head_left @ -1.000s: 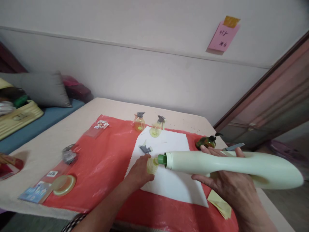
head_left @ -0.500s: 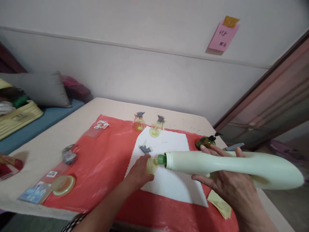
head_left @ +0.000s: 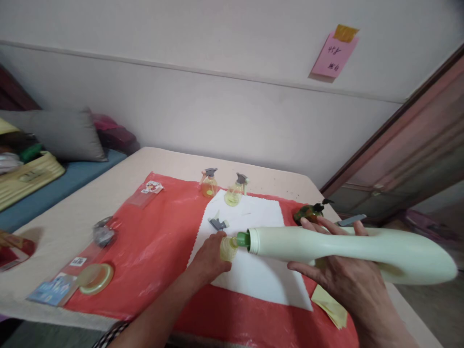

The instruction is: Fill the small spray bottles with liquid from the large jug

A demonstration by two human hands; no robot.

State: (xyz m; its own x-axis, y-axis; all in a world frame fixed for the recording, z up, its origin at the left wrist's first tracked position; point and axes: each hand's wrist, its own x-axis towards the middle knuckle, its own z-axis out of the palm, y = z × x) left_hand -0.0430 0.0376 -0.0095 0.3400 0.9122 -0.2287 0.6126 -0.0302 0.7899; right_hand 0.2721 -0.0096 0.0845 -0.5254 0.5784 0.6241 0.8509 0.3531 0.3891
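My left hand is closed around a small clear yellow spray bottle, which has no spray head on it. A large pale green detergent bottle lies almost level in my right hand, its fingers wrapped about the handle. Its green spout meets the small bottle's mouth; whether liquid flows cannot be made out. A grey trigger spray head lies on the white cloth just beyond my left hand.
Two spray bottles with grey heads, one orange and one yellow, stand behind. A dark bottle is at the right. A round lid, a grey bundle and a folded yellow cloth lie on the red sheet.
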